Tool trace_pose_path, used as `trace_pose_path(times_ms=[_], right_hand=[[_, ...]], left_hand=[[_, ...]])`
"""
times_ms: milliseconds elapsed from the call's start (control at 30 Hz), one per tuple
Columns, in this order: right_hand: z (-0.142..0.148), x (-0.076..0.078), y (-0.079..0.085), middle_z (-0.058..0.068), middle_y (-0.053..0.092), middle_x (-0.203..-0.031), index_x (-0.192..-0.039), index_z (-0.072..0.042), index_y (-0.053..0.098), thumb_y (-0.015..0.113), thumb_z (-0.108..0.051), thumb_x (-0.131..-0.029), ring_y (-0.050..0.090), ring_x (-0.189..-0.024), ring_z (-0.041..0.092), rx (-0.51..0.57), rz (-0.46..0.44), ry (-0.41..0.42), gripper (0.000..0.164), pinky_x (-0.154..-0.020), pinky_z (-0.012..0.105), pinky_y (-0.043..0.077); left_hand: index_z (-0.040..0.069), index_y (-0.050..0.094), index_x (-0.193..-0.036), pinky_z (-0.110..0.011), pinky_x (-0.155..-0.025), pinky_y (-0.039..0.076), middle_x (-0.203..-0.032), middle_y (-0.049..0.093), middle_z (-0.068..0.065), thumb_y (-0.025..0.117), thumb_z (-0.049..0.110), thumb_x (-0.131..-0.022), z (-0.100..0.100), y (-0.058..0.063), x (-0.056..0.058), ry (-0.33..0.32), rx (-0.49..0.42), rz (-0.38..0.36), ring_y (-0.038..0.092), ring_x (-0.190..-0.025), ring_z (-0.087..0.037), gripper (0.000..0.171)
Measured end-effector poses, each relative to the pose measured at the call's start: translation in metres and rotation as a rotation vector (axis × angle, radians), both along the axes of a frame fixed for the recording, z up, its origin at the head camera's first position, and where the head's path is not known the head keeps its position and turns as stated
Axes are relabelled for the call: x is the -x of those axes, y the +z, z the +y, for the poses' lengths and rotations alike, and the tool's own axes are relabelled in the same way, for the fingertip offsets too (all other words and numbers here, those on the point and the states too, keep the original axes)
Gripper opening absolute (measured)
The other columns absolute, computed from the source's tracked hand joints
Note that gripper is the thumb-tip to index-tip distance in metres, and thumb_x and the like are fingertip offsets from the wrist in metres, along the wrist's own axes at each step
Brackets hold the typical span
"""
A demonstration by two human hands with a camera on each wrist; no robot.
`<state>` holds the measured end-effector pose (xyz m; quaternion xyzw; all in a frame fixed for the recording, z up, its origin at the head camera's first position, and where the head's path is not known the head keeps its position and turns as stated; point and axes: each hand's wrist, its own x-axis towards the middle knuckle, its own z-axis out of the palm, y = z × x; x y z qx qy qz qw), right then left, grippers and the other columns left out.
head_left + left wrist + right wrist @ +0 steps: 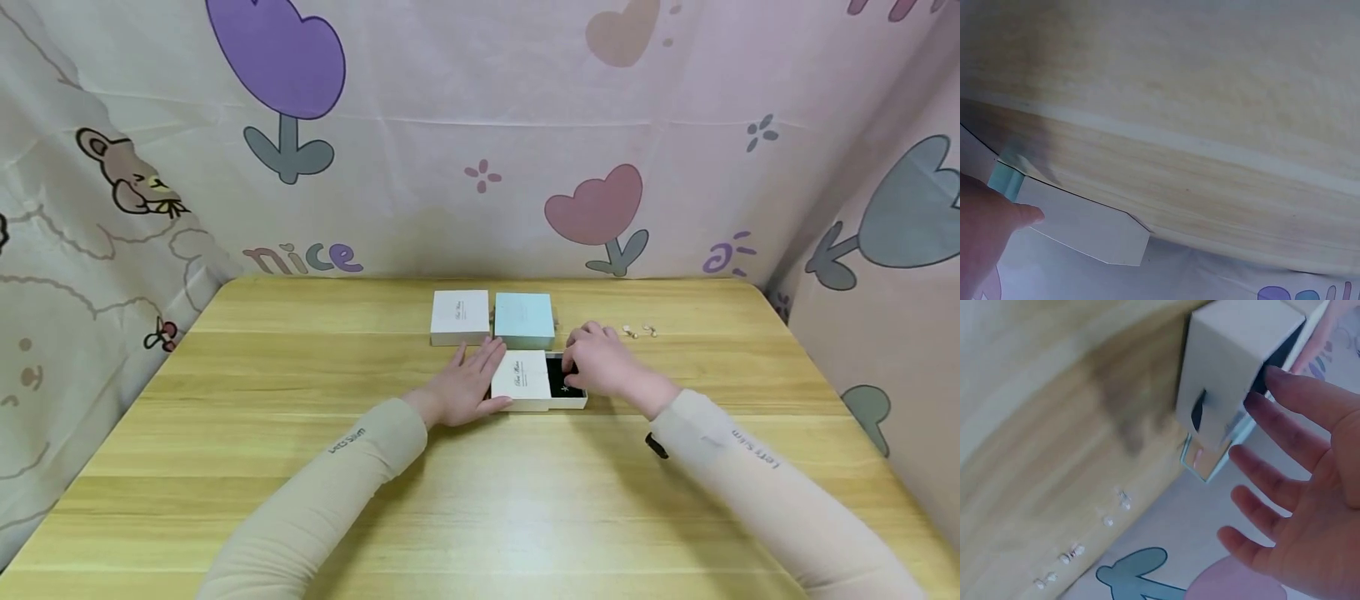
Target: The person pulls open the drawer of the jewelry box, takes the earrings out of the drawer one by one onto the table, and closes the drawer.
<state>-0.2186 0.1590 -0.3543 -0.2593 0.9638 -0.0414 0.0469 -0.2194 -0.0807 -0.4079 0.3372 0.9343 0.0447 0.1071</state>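
Observation:
A small white box (534, 375) with dark lettering lies on the table, its drawer (576, 403) pulled out to the right. Inside the drawer is a black insert (556, 375) with a tiny pale, star-like piece on it. My left hand (463, 387) rests against the box's left side with fingers stretched out; the left wrist view shows its thumb (1029, 215) along the box's side. My right hand (602, 362) reaches over the drawer. Its thumb and index tips touch the black insert, slightly apart, the other fingers (1272, 475) spread. Nothing shows between them.
Behind stand another white box (459, 317) and a pale blue box (522, 318), side by side. To the right of them lie several small shiny earrings (650, 331). A printed cloth (420, 200) hangs behind the wooden table (300, 375).

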Motion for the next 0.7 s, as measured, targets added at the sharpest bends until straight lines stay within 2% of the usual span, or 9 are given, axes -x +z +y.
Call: trace_pose_path(times_ms=[167,400,700], right_hand=[[-0.001,-0.005,-0.007,0.013,0.060,-0.116,-0.075,-0.017,0.071,0.076,-0.023,-0.076,0.044,-0.115,0.035,-0.022,0.004,-0.020,0.008,-0.099,0.060,0.030],[-0.002,-0.007,-0.012,0.013,0.058,-0.122,-0.073,-0.017,0.070,0.076,-0.020,-0.076,0.043,-0.118,0.033,-0.021,0.033,-0.032,0.007,-0.098,0.054,0.032],[-0.005,-0.010,-0.013,0.011,0.062,-0.115,-0.065,-0.016,0.068,0.073,-0.010,-0.074,0.045,-0.115,0.033,-0.035,0.087,-0.002,0.012,-0.094,0.052,0.035]], left_hand=[[0.005,-0.004,-0.150,-0.051,-0.116,0.001,-0.159,-0.005,-0.008,0.028,0.061,-0.095,0.000,0.000,0.000,-0.004,-0.010,-0.007,-0.005,-0.146,-0.024,0.085],[0.005,-0.001,-0.150,-0.052,-0.116,0.002,-0.159,-0.004,-0.010,0.029,0.060,-0.095,-0.001,0.002,-0.001,-0.013,-0.031,0.001,-0.004,-0.146,-0.026,0.084],[0.004,0.001,-0.150,-0.054,-0.116,0.002,-0.159,-0.005,-0.010,0.028,0.056,-0.097,-0.001,0.005,-0.006,-0.044,-0.034,0.025,-0.004,-0.146,-0.025,0.079]])
